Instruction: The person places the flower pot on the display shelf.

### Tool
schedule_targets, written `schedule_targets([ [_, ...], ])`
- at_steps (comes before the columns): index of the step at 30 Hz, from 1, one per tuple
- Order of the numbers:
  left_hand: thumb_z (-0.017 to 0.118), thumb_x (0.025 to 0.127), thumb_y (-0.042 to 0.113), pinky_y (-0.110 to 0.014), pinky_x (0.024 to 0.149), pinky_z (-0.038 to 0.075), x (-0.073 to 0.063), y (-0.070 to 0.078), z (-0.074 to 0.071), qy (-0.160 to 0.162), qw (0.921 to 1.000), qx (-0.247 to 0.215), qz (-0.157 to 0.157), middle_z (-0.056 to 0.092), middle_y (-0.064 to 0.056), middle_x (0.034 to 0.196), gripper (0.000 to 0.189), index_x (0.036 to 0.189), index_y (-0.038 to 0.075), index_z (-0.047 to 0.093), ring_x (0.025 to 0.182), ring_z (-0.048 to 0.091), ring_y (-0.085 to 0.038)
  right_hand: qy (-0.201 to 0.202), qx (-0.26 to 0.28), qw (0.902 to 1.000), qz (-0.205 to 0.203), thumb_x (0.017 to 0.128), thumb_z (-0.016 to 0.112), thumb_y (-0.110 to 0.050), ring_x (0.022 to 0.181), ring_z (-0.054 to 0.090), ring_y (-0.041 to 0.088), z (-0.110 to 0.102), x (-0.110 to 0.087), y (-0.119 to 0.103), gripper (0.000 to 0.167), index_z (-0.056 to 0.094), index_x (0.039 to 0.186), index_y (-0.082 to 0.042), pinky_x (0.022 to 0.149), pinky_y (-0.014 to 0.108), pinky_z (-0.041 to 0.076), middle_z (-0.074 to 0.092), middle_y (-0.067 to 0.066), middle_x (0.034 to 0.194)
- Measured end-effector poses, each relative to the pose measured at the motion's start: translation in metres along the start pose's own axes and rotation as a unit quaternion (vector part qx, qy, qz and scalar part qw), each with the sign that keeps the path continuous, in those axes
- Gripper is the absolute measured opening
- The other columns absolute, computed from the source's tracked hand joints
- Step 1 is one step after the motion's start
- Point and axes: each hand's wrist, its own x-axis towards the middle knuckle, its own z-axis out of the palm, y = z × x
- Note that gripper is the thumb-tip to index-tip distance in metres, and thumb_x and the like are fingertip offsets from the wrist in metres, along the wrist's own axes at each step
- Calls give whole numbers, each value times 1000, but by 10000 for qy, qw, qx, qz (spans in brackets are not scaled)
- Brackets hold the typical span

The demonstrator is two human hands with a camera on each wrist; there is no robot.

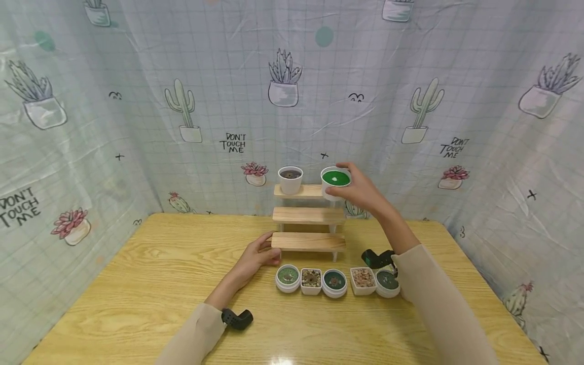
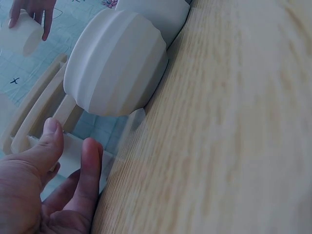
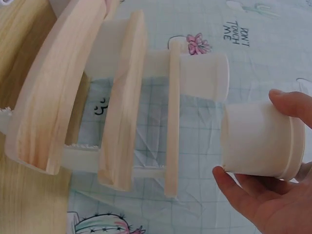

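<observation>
My right hand (image 1: 358, 190) grips a round white pot (image 3: 258, 139) by its sides, thumb and fingers around it. Green fill with a small pale spot shows in its top in the head view. In the right wrist view the pot's base is apart from the top step of a three-step wooden stand (image 1: 308, 215). Another white pot (image 1: 291, 183) with dark fill stands on that step's left end. Down at the bottom step's left end, my left hand (image 1: 259, 256) holds the stand between thumb and fingers; its exact contact is partly hidden.
Before the stand, small white pots line the table (image 1: 182, 284): a green-filled round one (image 1: 288, 279), a square one (image 1: 312, 282), a dark-green round one (image 1: 334, 284), a square pebble-filled one (image 1: 363, 281) and another round one (image 1: 388, 284). A patterned curtain (image 1: 219, 101) hangs behind.
</observation>
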Motion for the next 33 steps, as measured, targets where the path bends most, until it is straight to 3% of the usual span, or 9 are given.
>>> schedule_targets([
  [10,69,101,18,-31,92,64,3,-2,1,46,10000,-61,-24,49,-29,149,82,165,8,20,106,70,-19,2,-194,9997,128,93,76,-37,108,60,33,-1,24,-5,87,27,161,-14,83,39,56,55,20,139],
  [18,69,100,17,-30,90,64,3,0,0,69,10000,-57,5,51,-28,147,82,165,8,20,105,69,-19,-63,120,9996,251,93,76,-36,112,60,33,0,38,0,84,29,160,-15,92,42,55,52,19,143],
  [33,69,101,17,-31,91,64,3,0,0,60,9999,-91,-39,51,-27,148,81,165,10,21,109,69,-22,-120,-126,9995,271,92,77,-34,129,51,36,11,54,9,84,32,159,-9,111,54,49,43,20,155],
])
